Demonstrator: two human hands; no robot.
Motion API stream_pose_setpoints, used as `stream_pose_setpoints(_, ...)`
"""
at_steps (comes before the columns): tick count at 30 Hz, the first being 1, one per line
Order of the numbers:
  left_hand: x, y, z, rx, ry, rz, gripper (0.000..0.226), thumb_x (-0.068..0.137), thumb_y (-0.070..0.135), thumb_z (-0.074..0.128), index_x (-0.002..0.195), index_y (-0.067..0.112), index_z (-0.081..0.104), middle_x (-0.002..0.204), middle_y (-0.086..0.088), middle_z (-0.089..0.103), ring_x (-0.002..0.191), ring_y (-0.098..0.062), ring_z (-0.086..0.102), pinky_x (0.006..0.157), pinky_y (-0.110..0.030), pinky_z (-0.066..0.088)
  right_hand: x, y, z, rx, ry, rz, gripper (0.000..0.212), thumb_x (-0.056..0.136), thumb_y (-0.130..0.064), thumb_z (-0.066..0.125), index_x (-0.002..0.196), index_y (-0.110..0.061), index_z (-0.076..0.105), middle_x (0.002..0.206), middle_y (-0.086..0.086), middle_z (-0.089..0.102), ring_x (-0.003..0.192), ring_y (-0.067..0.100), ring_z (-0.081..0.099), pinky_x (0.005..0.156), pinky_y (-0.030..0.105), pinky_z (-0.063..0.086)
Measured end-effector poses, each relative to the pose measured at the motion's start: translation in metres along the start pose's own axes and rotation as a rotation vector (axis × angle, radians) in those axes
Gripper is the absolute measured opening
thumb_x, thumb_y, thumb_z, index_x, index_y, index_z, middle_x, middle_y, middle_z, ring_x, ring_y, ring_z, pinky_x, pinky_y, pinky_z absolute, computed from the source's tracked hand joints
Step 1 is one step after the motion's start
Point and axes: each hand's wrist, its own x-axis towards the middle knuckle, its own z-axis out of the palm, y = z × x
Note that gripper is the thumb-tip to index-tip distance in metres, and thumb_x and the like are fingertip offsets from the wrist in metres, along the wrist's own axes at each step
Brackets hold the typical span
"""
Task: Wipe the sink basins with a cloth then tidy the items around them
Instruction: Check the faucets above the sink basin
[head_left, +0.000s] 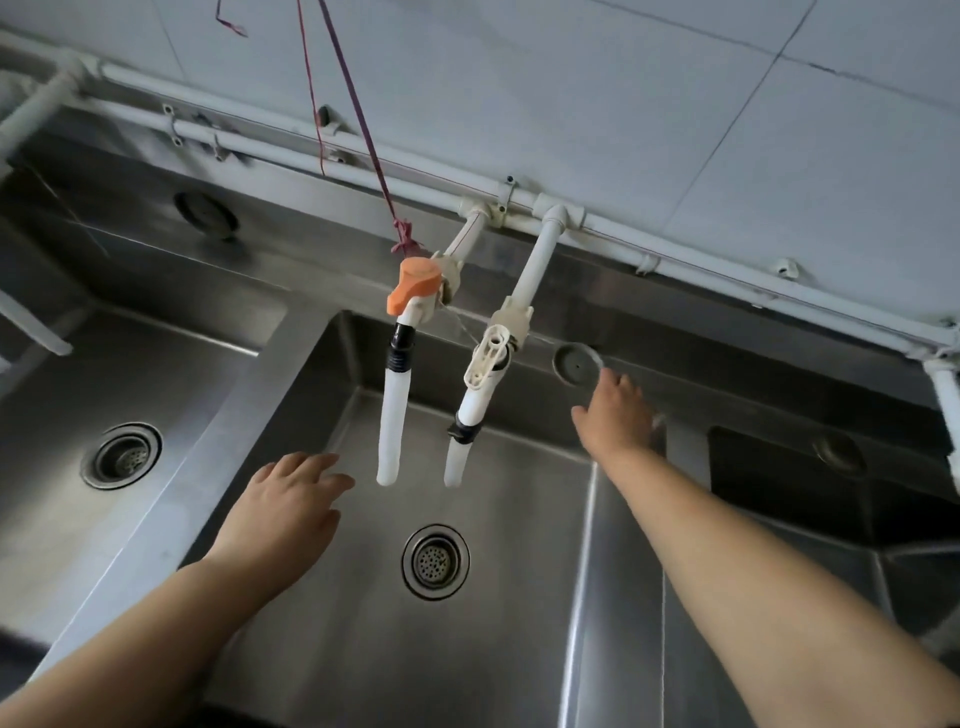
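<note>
Steel basins number three along one counter: a left basin (47, 441), a middle basin (519, 649) and a right basin (810, 519) that is only partly in view. Two drain strainers show, one in the left basin (121, 456) and one in the middle basin (435, 561); the right basin's floor is too dark to read. Three round overflow caps sit on the back walls, one per basin. Two taps hang over the middle basin, the left with an orange handle (414, 286), the right with a pale handle (488, 358), each ending in a white hose tip. A red cord (358, 119) is tied at the orange tap. White pipes (311, 150) run along the tiled wall.

Two bare hands reach in. The left hand (291, 499) hovers over the middle basin near its left rim, fingers spread and relaxed, holding nothing. The right hand (618, 415) is at the back right corner of the same basin, just below its overflow cap, fingers loosely extended; something pale shows at its far edge, too blurred to identify. No cloth can be made out.

Between the hose tips and the basin floor there is open room; the divider ridges on both sides are bare steel.
</note>
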Motion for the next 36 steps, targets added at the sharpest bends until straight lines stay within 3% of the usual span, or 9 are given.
stream_pose_setpoints(5, 0.010, -0.005, 0.008, -0.007, 0.005, -0.005, 0.043, 0.089, 0.028, 0.059, 0.131, 0.034, 0.054, 0.145, 0.004, 0.043, 0.136, -0.022, 0.036, 0.110, -0.037, 0.031, 0.025, -0.013, 0.018, 0.055, 0.046, 0.060, 0.065, 0.080, -0.037, 0.069, 0.129, -0.004, 0.043, 0.131, 0.018, 0.050, 0.121, 0.034, 0.044, 0.095, 0.040, 0.039)
stream_pose_setpoints(8, 0.015, -0.010, 0.013, -0.017, -0.005, -0.028, 0.043, 0.071, 0.020, 0.079, 0.112, 0.030, 0.069, 0.125, -0.004, 0.063, 0.117, -0.030, 0.056, 0.094, -0.044, 0.047, 0.029, -0.024, 0.025, 0.054, 0.098, 0.044, 0.058, 0.081, -0.035, 0.067, 0.125, -0.004, 0.045, 0.128, 0.018, 0.052, 0.119, 0.035, 0.044, 0.096, 0.040, 0.038)
stream_pose_setpoints(12, 0.019, -0.007, 0.014, -0.026, 0.019, -0.021, 0.042, 0.078, 0.024, 0.072, 0.119, 0.031, 0.065, 0.134, 0.000, 0.056, 0.126, -0.026, 0.049, 0.101, -0.042, 0.042, 0.036, -0.047, 0.033, 0.128, 0.111, -0.006, 0.056, 0.080, -0.031, 0.069, 0.124, -0.005, 0.046, 0.129, 0.017, 0.052, 0.119, 0.034, 0.044, 0.097, 0.041, 0.036)
stream_pose_setpoints(16, 0.025, -0.013, 0.017, 0.022, 0.052, 0.025, 0.051, 0.048, 0.018, 0.090, 0.095, 0.028, 0.074, 0.106, -0.004, 0.070, 0.095, -0.030, 0.067, 0.075, -0.041, 0.056, 0.042, -0.060, 0.038, 0.164, 0.103, -0.023, 0.064, 0.079, -0.031, 0.071, 0.129, -0.005, 0.043, 0.131, 0.018, 0.050, 0.120, 0.034, 0.043, 0.100, 0.039, 0.033)
stream_pose_setpoints(18, 0.026, -0.014, 0.018, 0.048, 0.092, 0.049, 0.052, 0.044, 0.019, 0.091, 0.092, 0.027, 0.074, 0.102, -0.004, 0.071, 0.091, -0.029, 0.069, 0.071, -0.040, 0.057, 0.044, -0.063, 0.040, 0.183, 0.108, -0.034, 0.068, 0.078, -0.031, 0.072, 0.132, -0.003, 0.041, 0.132, 0.019, 0.049, 0.121, 0.034, 0.043, 0.102, 0.038, 0.032)
stream_pose_setpoints(23, 0.024, -0.018, 0.017, 0.029, 0.084, 0.021, 0.046, 0.058, 0.020, 0.087, 0.102, 0.027, 0.073, 0.113, -0.004, 0.069, 0.104, -0.030, 0.064, 0.082, -0.042, 0.054, 0.035, -0.055, 0.037, 0.175, 0.141, -0.009, 0.076, 0.073, -0.033, 0.076, 0.133, -0.003, 0.042, 0.132, 0.018, 0.049, 0.120, 0.035, 0.043, 0.098, 0.041, 0.035)
stream_pose_setpoints(27, 0.022, -0.023, 0.016, -0.038, 0.108, -0.004, 0.040, 0.078, 0.019, 0.072, 0.117, 0.028, 0.067, 0.132, -0.003, 0.058, 0.123, -0.029, 0.051, 0.099, -0.043, 0.043, -0.003, -0.044, 0.044, 0.193, 0.203, -0.054, 0.061, 0.072, -0.020, 0.074, 0.125, -0.001, 0.052, 0.123, 0.020, 0.056, 0.113, 0.038, 0.050, 0.093, 0.043, 0.039)
stream_pose_setpoints(33, 0.012, -0.044, 0.006, -0.089, 0.095, -0.007, 0.040, 0.075, 0.016, 0.072, 0.114, 0.024, 0.068, 0.130, -0.006, 0.059, 0.119, -0.032, 0.053, 0.095, -0.044, 0.045, -0.077, -0.051, 0.063, 0.183, -0.031, -0.152, 0.044, 0.078, -0.010, 0.063, 0.121, -0.007, 0.057, 0.119, 0.011, 0.057, 0.110, 0.031, 0.052, 0.091, 0.037, 0.041)
stream_pose_setpoints(36, 0.012, -0.067, 0.002, -0.084, 0.105, 0.000, 0.040, 0.076, 0.019, 0.068, 0.116, 0.024, 0.068, 0.133, -0.005, 0.057, 0.120, -0.032, 0.052, 0.095, -0.044, 0.044, -0.112, -0.074, 0.068, 0.187, -0.084, -0.206, 0.031, 0.077, -0.006, 0.060, 0.108, -0.005, 0.062, 0.106, 0.012, 0.061, 0.103, 0.033, 0.054, 0.082, 0.037, 0.045)
